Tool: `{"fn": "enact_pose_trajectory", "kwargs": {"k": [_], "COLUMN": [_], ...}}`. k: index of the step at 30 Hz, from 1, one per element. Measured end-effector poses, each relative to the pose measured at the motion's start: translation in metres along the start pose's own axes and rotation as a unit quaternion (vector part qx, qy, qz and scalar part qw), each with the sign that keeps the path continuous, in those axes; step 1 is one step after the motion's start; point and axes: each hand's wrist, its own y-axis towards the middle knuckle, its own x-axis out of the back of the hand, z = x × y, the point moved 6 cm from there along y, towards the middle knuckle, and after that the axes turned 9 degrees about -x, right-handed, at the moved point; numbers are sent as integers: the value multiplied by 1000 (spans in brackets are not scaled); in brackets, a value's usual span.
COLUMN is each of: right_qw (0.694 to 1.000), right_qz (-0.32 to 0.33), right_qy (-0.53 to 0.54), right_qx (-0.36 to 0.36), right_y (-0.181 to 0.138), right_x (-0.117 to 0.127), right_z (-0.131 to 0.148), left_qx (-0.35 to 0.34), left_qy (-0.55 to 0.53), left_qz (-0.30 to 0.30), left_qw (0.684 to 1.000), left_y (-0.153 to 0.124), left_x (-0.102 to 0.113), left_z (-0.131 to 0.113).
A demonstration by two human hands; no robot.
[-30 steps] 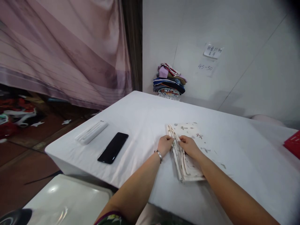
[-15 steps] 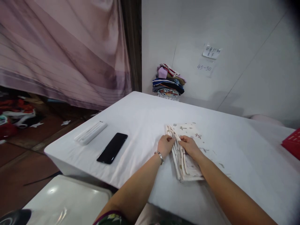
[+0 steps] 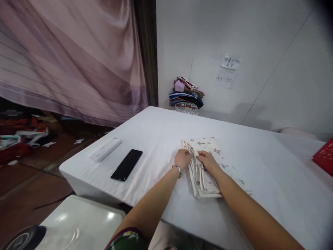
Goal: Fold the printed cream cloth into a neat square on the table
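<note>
1. The left hand, a bracelet at its wrist, has its fingers pinched on the layered edges of a folded cloth.
2. The right hand grips a fold of the same cloth between thumb and fingers, just beside the left.
3. The cloth, cream with small printed motifs, lies on the white table, to the right of the black phone.
4. Left of the phone, near it, lies a white oblong object.
5. Beyond the phone and to its right, a stack of folded fabrics stands by the wall.
6. Well apart from the phone, far to its right, is a red perforated object, partly out of view.
</note>
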Motion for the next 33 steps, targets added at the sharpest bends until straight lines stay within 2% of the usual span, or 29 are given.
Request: {"fn": "enact_pose_trajectory", "kwargs": {"k": [4, 9, 11, 15, 23, 33], "right_qw": [999, 999, 998, 996, 993, 993], "right_qz": [-8, 8, 26, 39, 47, 42], "right_qy": [-32, -47, -54, -73, -104, -110], "right_qx": [12, 12, 5, 25, 16, 31], "right_y": [-2, -1, 0, 0, -5, -1], "right_x": [0, -4, -7, -10, -11, -11], "right_z": [3, -1, -4, -4, -1, -9], "left_qx": [28, 48, 58, 59, 52, 91], "left_qy": [-4, -19, -26, -38, -44, -90], "left_qz": [26, -37, -43, -23, -3, -69], "left_qw": [999, 998, 997, 997, 998, 989], "left_y": [10, 8, 6, 10, 42, 60], "left_x": [-2, 6, 6, 1, -9, -12], "left_z": [-2, 1, 5, 11, 17, 33]}}
